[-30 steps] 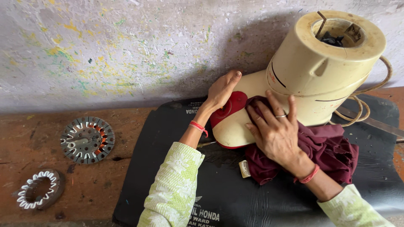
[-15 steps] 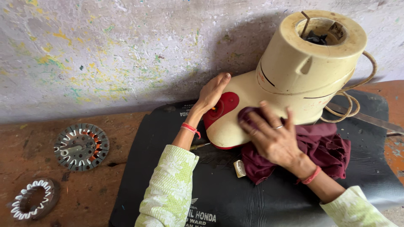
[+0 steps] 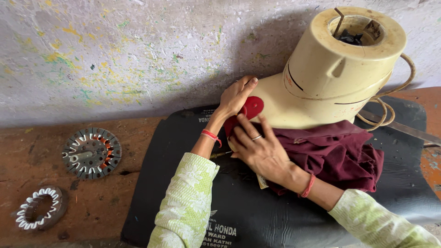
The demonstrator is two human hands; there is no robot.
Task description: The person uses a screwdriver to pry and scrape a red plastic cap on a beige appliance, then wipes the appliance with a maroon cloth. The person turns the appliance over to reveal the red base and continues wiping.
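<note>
Since the earlier frame the left hand [image 3: 236, 95] has been slid up the cream mixer base [image 3: 321, 87] at upper right of the frame, fingers now spread flat beside the red knob [image 3: 251, 106], while the right hand [image 3: 262, 151] is laid open on the maroon cloth [image 3: 340, 156] against the base's lower edge, nothing being gripped. The tilted base could be tipped off the black mat [image 3: 183, 151] if pressed unevenly, and its looped cord [image 3: 390, 108] could be snagged. Open room is left at lower left, where only a round stator [image 3: 92, 153] and a toothed ring [image 3: 40, 213] are lying.

Glossy cream plastic mixer base [image 3: 321, 87], matt maroon cloth [image 3: 344, 156]
</note>
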